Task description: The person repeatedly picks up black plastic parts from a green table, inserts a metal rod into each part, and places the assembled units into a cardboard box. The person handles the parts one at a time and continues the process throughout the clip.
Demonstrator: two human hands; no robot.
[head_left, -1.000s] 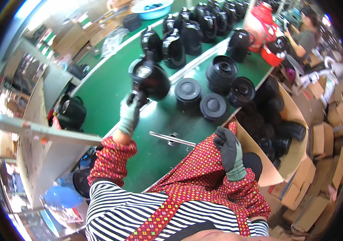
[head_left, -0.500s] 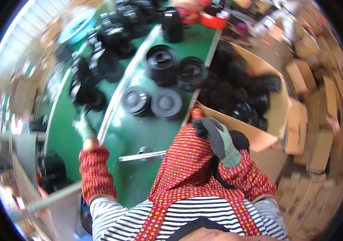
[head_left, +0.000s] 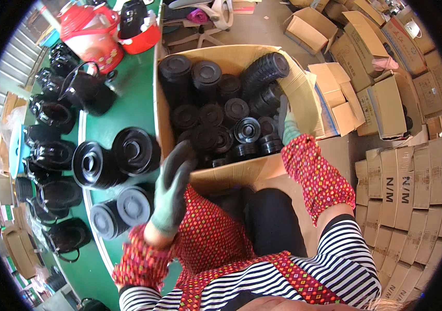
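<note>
My left hand (head_left: 172, 189), in a green and dark grey glove, is raised beside the box's near left corner. Its fingers are stretched out, slightly blurred, and hold nothing. Just left of it, stacks of grey round lids (head_left: 134, 206) and black ringed lids (head_left: 136, 151) stand on the green table (head_left: 127, 98). My right hand (head_left: 288, 126), gloved alike, reaches into the right end of the large cardboard box (head_left: 221, 172). Its extended fingers are beside a slanting stack of black lids (head_left: 265, 72); nothing shows in its grasp. Several more black lid stacks (head_left: 203, 116) fill the box.
Black kettle-like pots (head_left: 89, 93) line the table's left side. A red and pink jug (head_left: 89, 36) and a red basin (head_left: 140, 39) stand at its far end. Opened cartons (head_left: 337, 96) lie right of the box, with stacked flat cartons (head_left: 402, 192) nearer me.
The view has swung right onto the box. My left hand has come away from the black pots toward the box. My right hand has gone from my lap into the box's right end.
</note>
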